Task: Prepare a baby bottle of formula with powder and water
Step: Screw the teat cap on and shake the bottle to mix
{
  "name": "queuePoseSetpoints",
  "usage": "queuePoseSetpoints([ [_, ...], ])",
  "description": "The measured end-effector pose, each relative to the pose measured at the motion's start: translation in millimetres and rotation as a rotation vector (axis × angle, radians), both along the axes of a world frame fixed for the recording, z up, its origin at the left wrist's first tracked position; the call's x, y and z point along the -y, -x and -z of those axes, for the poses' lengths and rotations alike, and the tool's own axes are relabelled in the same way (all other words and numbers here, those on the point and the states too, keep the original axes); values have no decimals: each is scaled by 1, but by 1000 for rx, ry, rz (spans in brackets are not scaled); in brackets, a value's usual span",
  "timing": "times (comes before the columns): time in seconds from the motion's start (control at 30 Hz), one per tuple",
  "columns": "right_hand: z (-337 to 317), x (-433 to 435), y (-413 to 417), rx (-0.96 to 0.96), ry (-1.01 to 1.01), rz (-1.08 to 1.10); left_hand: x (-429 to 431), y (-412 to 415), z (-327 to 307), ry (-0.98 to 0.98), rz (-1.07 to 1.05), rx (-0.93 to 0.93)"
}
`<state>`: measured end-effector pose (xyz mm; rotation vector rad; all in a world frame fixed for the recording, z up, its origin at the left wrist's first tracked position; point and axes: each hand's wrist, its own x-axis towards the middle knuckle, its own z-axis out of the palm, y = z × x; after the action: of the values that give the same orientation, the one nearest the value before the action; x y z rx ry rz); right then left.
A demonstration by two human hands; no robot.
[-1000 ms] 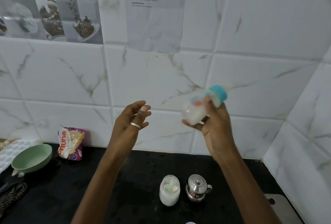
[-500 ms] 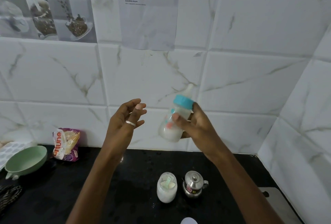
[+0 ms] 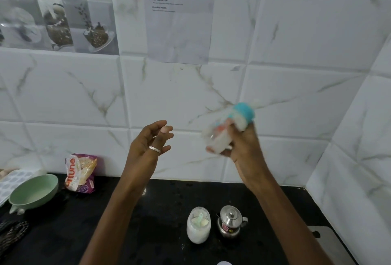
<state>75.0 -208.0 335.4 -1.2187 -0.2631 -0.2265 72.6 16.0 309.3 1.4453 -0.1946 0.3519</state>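
baby bottle [image 3: 227,131], blurred and tilted, blue collar up-right, sits gripped in the right hand [image 3: 243,150] above the black counter [image 3: 148,211]; left hand [image 3: 148,146] hovers beside it, fingers loosely curled, holding nothing.

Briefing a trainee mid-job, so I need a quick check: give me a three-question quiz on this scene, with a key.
1. True or false: the left hand holds nothing.
2. Relative to the powder jar, the steel pot on the black counter stands: A) on top B) beside C) inside
3. Fill in: the baby bottle is gripped by the ____ hand.
Key: 1 true; 2 B; 3 right hand.
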Motion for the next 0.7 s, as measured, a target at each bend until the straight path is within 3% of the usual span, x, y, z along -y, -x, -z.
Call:
queuePoseSetpoints([
  [0.07, 6, -4, 4, -9, 245, -81, 0, -1, -1, -3, -5, 5],
  [0.1, 6, -3, 4, -10, 249, -79, -1, -1, -2, -5, -4, 7],
  [0.2, 0, 3, -1, -21, -133, 14, -2, 1, -1, -6, -4, 10],
  [0.23, -1, 4, -2, -8, -171, 38, -3, 1, -1, -5, -5, 9],
  [0.37, 6, 1, 5, 2, 255, -107, -1, -1, -3, -5, -8, 7],
  [0.4, 6, 1, 6, -1, 260, -113, 0, -2, -4, -4, -5, 5],
  [0.53, 1, 2, 3, -40, -147, 46, 1, -2, -2, -3, 7, 0],
  [0.57, 3, 1, 2, -35, -118, 54, 1, -1, -2, -2, 8, -3],
  [0.67, 14, -4, 8, -32, 260, -115, 2, -3, -2, 2, 2, -1],
  [0.7, 15, -3, 9, -26, 285, -135, 2, -3, -2, 1, 6, -3],
])
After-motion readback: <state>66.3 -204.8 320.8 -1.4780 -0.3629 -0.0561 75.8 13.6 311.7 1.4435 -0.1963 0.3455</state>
